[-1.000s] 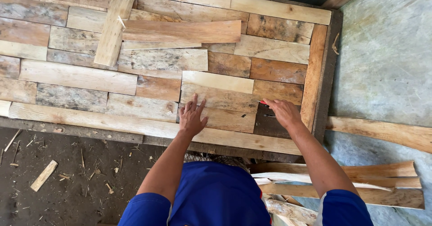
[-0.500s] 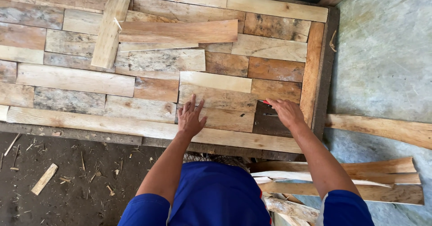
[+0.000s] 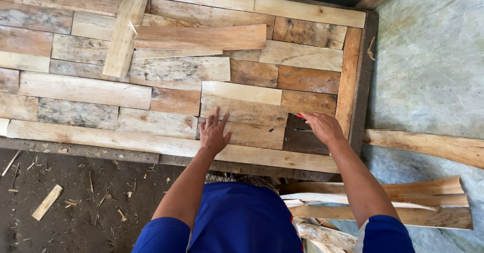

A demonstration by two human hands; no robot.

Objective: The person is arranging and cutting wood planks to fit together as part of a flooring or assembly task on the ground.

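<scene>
A large panel of patchwork wooden boards [image 3: 85,89] lies on the ground in front of me. My left hand [image 3: 213,133] rests flat, fingers spread, on a pale short board [image 3: 252,132] near the panel's lower edge. My right hand [image 3: 322,127] is closed around a thin red pencil [image 3: 299,115], its tip at the right end of that board, beside a dark gap [image 3: 308,141] in the panel. A tall narrow board [image 3: 349,79] borders the panel's right side.
Two loose planks [image 3: 199,37] [image 3: 122,36] lie across the top of the panel. A pile of thin wood strips [image 3: 383,202] sits by my right knee, and a long plank [image 3: 428,144] lies on the grey concrete. Dirt floor with chips and an offcut [image 3: 47,201] is at lower left.
Both hands stay on the same short board; the view has shifted only slightly. The right hand remains at the board's right end with the pencil.
</scene>
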